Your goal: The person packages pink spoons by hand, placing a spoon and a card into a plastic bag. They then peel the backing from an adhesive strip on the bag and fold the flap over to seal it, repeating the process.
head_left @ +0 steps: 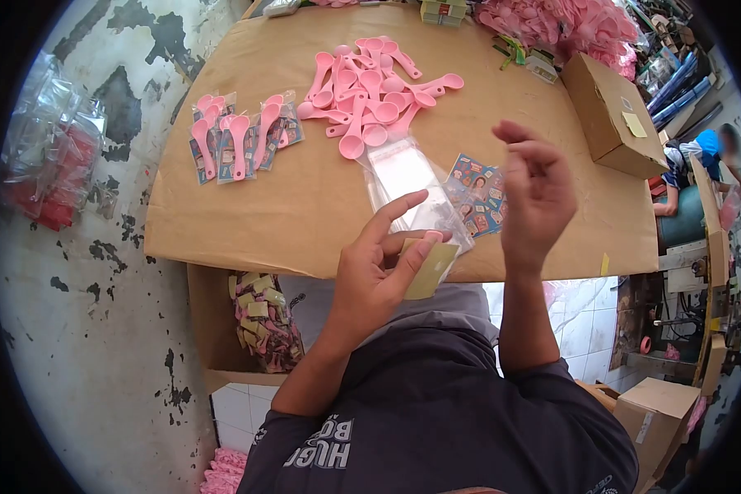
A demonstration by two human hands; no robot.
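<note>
My left hand (380, 276) pinches a small yellowish card (433, 270) between thumb and fingers, over the table's near edge. My right hand (538, 193) is raised to the right of it, fingers curled and slightly blurred; whatever it may hold is hidden. Beyond my left hand lies a stack of clear plastic bags (405, 177). Printed blue sheets (479, 191) lie between the bags and my right hand. A heap of pink spoons (370, 86) rests behind the bags. To the left are packets (239, 148) with a pink spoon and printed card each.
On the brown table (305, 222), a cardboard box (609, 115) stands at right, near a large pink pile (560, 29). Clear bags hang on the left wall. Another person (692, 165) is at far right. A filled bag (265, 321) sits below the table.
</note>
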